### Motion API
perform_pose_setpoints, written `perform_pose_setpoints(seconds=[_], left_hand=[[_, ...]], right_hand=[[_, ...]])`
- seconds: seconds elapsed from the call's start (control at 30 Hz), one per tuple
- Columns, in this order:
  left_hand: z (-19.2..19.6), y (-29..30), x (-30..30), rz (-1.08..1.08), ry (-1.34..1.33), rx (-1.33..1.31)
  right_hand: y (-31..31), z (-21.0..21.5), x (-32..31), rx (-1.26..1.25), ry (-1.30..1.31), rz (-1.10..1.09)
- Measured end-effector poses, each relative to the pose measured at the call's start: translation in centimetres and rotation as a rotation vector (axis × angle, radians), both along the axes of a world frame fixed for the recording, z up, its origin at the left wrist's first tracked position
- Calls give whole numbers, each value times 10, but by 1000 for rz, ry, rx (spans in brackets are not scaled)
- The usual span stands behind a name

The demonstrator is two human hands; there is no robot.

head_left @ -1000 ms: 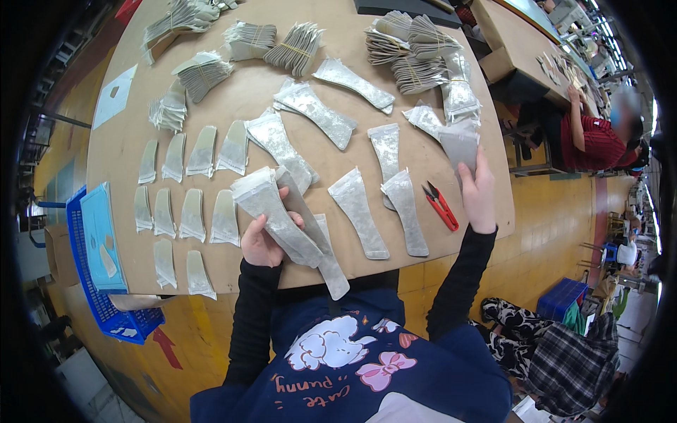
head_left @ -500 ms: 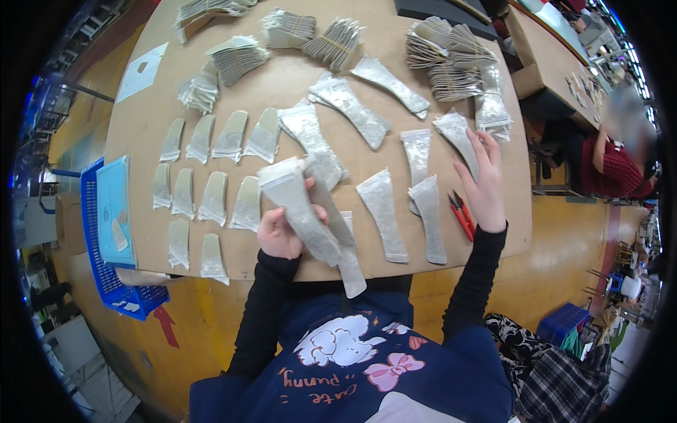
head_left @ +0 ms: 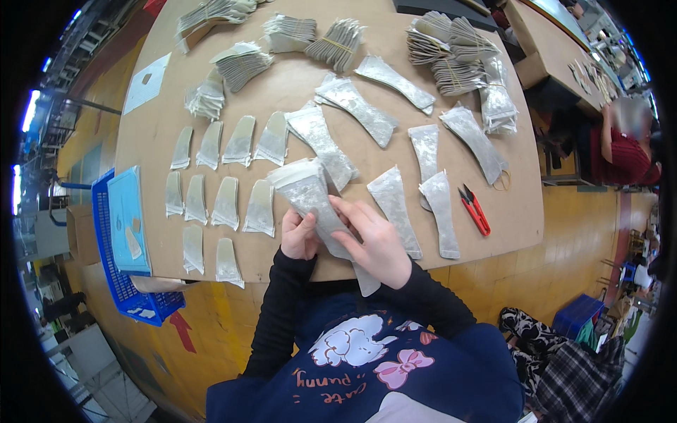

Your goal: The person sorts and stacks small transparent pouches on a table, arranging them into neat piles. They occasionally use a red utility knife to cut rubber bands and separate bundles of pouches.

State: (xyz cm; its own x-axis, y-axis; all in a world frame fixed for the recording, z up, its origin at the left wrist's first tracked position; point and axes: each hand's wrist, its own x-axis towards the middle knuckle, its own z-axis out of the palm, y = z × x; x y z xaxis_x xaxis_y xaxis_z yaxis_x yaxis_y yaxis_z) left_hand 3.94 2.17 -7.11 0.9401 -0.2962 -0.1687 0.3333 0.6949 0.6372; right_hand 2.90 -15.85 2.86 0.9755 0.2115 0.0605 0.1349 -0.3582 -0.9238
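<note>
Left hand point(head_left: 300, 236): grip narrow, holding the silvery flared fabric panels point(head_left: 307, 192) by their left side. Their long axis slants rightward toward the near edge of the bench point(head_left: 518, 204). Right hand point(head_left: 377, 245), equally near, touches their right side; whether it clamps, I cannot tell.

A wide fisheye on the person's head is looking steeply down and forward over the table point(head_left: 511, 222), keeping the left hand point(head_left: 300, 235) and right hand point(head_left: 377, 247) near mid-picture, the shirt point(head_left: 458, 366) filling the bottom, and the floor point(head_left: 585, 225) bending toward the rim.
</note>
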Motion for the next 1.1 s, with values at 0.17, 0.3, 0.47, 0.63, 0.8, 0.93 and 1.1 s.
perform_pose_setpoints(seconds=[0.17,0.3,0.47,0.63,0.8,0.93,1.1], left_hand=[[0,0,2,57,-56,97],[5,1,6,57,-27,-166],[2,12,8,78,61,-632],[-9,22,15,-35,21,-1099],[-6,27,16,-49,79,-1192],[-5,28,18,-98,64,-1145],[-9,30,16,-112,69,-1139]], right_hand=[[-21,4,-2,94,13,-98],[-71,19,-7,536,178,-489],[-102,20,-20,592,135,-681],[-84,1,-40,467,318,-523],[-51,-11,-56,394,441,-351],[-48,-13,-65,341,479,-286],[-95,-15,-58,323,332,-609]])
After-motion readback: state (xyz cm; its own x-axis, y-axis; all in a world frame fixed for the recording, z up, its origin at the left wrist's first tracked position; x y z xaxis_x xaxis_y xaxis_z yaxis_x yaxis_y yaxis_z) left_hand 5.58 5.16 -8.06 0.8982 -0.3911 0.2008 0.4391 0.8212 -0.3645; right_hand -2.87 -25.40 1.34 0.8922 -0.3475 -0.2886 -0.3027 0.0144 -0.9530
